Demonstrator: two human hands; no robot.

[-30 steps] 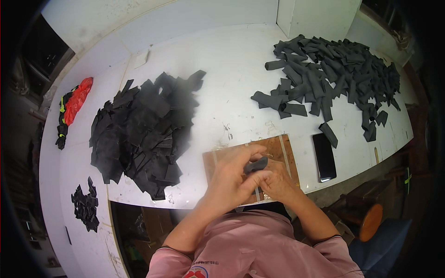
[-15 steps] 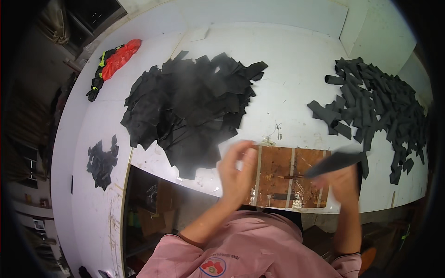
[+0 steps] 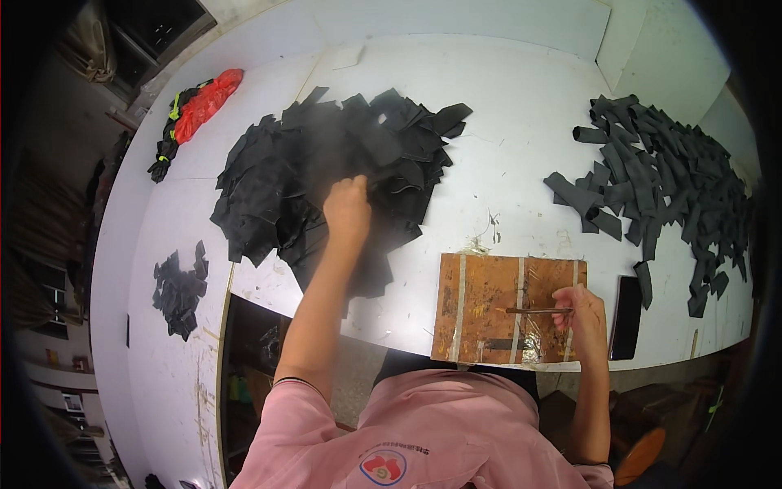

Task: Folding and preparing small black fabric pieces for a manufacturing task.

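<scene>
My left hand [image 3: 348,205] reaches out over the large heap of flat black fabric pieces [image 3: 269,191]. Its fingers are closed at the heap's surface, and what they pinch is hidden. Above the right part of a brown board [image 3: 481,281] with pale tape strips, my right hand [image 3: 585,319] is closed around a thin dark brown stick [image 3: 538,310]. The stick points left across the board; its exact kind does not show.
Rolled or folded dark pieces [image 3: 652,175] lie heaped at the right. A black phone [image 3: 626,318] rests beside the board. At the left are a small dark pile [image 3: 180,289] and a red plastic bag [image 3: 208,106] with dark bundles. The white table [image 3: 489,130] has a bent front edge.
My left hand has moved from the board's left edge to the large black heap. The dark piece at my right hand is gone from it, and that hand now shows the stick over the board.
</scene>
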